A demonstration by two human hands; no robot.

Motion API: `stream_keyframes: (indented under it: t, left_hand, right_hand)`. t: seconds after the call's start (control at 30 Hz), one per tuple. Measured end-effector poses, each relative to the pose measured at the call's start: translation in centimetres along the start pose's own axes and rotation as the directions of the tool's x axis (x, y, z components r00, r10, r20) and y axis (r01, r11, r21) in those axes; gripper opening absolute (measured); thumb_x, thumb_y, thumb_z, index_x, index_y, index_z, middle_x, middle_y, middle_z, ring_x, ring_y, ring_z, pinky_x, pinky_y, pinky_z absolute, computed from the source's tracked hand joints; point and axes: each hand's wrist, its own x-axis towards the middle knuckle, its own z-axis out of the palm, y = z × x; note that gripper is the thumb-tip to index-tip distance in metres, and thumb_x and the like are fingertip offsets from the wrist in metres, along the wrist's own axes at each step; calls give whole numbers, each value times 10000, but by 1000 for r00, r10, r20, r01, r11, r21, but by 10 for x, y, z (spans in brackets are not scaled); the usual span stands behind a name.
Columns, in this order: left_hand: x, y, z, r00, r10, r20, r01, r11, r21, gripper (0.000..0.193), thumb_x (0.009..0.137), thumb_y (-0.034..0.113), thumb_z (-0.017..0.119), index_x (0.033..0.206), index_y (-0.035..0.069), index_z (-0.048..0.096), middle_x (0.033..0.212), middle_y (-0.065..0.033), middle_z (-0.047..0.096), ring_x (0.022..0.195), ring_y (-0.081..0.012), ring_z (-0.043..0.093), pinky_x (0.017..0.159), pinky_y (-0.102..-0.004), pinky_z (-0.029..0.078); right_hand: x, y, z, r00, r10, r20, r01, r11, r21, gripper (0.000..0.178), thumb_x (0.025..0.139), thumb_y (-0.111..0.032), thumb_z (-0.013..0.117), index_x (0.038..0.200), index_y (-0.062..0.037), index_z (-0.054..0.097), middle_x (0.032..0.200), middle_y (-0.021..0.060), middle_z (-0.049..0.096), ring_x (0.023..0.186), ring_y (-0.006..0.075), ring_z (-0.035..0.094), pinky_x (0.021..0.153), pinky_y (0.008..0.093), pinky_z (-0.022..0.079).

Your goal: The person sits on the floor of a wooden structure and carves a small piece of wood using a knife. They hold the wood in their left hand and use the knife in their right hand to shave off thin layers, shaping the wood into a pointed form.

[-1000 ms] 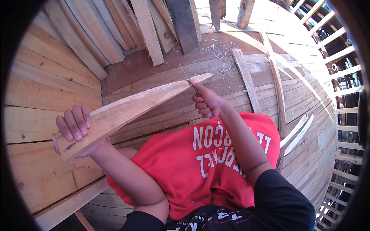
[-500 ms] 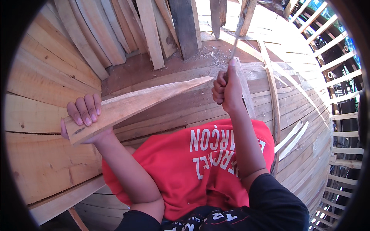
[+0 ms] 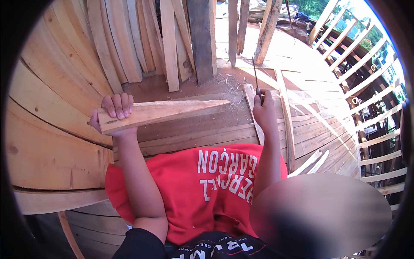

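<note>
My left hand (image 3: pixel 117 108) is wrapped round the thick, square-cut end of a tapered piece of wood (image 3: pixel 172 111). The piece lies nearly level in front of me, and its pale, thin point reaches right. Beyond that point and to its right, my right hand (image 3: pixel 264 110) grips a long-bladed knife (image 3: pixel 256 75) by its dark handle. The narrow blade stands nearly upright, seen almost edge-on, apart from the wood. A red cloth (image 3: pixel 172 172) with white lettering lies across my lap, below both forearms.
Upright planks (image 3: pixel 123 43) and a dark post (image 3: pixel 199 43) stand at the back left. Wood shavings (image 3: pixel 233 88) litter the floor beyond the point. A loose strip (image 3: pixel 284 116) and pale offcuts (image 3: pixel 317 162) lie right. Slatted railing (image 3: pixel 379 162) curves along the right side. A blurred patch hides the lower right.
The view has shifted. The tapered piece has come closer to level. My right hand has moved farther from its point, and the blade now leans slightly left instead of right.
</note>
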Motion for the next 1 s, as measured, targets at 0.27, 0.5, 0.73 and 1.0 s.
stream_keyframes:
  t: [0.27,0.5,0.73,1.0]
  left_hand:
    - [-10,-3,52,989,50,-138,-40,997,70,464,880,497,378,589,142,443,498,-22,436,482,-140,389,517,-274,334]
    - [-22,-7,85,943,123,-308,-92,989,116,493,891,510,340,589,133,438,492,-37,424,459,-157,372,476,-270,326]
    - [-26,-24,115,986,109,-129,-90,986,143,492,895,511,339,616,122,454,518,-43,448,479,-152,396,481,-269,335]
    - [-21,-14,99,991,122,-60,-107,971,212,474,871,501,361,617,116,473,521,-38,470,482,-153,420,490,-277,347]
  right_hand:
    - [-68,18,107,829,-46,558,-124,957,263,297,974,-230,470,1064,37,567,869,264,660,817,375,652,765,457,486]
    - [-82,-11,117,927,34,373,-50,998,35,521,978,-311,313,918,96,632,958,372,618,965,535,585,890,568,447]
    - [-55,22,101,899,362,249,-337,932,-136,503,978,-316,321,936,67,643,1002,351,627,920,529,607,898,566,459]
    - [-73,-63,81,912,129,389,-129,991,-27,513,968,-311,327,886,78,651,950,323,652,893,492,638,844,555,496]
